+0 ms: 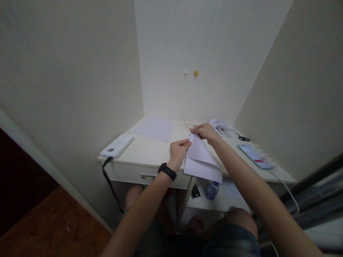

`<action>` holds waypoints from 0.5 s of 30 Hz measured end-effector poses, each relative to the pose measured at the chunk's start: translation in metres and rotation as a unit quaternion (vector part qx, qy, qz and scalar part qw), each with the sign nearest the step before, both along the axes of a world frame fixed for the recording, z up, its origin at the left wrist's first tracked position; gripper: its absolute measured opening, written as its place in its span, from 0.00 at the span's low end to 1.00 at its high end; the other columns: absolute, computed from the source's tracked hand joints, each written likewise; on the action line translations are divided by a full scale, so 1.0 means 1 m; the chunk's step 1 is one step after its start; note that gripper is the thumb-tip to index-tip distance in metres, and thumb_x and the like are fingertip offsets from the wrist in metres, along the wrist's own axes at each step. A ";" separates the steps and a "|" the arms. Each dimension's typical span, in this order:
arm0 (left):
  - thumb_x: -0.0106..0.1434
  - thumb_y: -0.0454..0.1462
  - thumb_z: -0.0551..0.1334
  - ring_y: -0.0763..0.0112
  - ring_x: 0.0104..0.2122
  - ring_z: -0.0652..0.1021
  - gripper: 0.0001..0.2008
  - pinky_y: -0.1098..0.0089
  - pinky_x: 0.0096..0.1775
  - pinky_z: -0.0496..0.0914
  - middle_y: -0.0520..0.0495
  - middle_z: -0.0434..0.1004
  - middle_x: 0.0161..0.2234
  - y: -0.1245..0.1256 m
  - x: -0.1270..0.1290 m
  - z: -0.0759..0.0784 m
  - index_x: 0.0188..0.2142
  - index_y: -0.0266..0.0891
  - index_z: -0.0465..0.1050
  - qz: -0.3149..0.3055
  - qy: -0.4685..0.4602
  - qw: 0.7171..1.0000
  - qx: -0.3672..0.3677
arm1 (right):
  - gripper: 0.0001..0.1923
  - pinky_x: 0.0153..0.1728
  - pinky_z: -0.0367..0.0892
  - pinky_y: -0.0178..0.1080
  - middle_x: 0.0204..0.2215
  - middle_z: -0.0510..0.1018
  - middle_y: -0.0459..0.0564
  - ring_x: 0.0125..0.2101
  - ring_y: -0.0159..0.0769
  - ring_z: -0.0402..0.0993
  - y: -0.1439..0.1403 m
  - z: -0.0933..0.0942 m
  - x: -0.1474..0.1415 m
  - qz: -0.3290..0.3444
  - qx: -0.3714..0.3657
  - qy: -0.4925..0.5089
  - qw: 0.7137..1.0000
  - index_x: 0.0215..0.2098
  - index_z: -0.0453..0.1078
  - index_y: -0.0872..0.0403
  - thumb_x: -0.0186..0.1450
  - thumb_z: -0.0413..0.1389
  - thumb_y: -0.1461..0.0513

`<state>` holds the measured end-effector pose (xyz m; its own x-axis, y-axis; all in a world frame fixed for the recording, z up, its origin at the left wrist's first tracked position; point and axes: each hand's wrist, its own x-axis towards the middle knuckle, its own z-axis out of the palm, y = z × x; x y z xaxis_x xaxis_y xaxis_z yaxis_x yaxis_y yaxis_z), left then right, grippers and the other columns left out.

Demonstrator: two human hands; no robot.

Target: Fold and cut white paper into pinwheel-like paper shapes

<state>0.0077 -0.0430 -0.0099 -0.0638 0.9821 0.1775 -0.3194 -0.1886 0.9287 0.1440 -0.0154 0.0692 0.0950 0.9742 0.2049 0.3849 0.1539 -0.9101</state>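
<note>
A folded white sheet of paper (201,160) hangs over the front edge of a small white desk (150,151). My left hand (179,149) pinches the sheet's upper left edge, a black band on its wrist. My right hand (205,132) grips the top corner of the same sheet, just beyond the left hand. Both hands are closed on the paper, which is bent upward along a fold between them.
More white sheets (155,128) lie at the desk's back left. A white device with a black strap (117,146) sits on the left edge. Crumpled white paper scraps (221,125), black scissors (242,137) and a phone with a cable (254,156) lie on the right. A bottle (212,190) stands on the shelf below.
</note>
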 end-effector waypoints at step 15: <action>0.52 0.34 0.71 0.66 0.31 0.80 0.15 0.65 0.41 0.73 0.42 0.84 0.34 0.010 0.001 -0.014 0.42 0.36 0.82 -0.014 0.020 0.999 0.024 | 0.12 0.23 0.66 0.38 0.19 0.72 0.48 0.22 0.35 0.69 -0.020 -0.014 0.011 -0.042 -0.081 0.019 0.996 0.21 0.70 0.56 0.52 0.65 0.57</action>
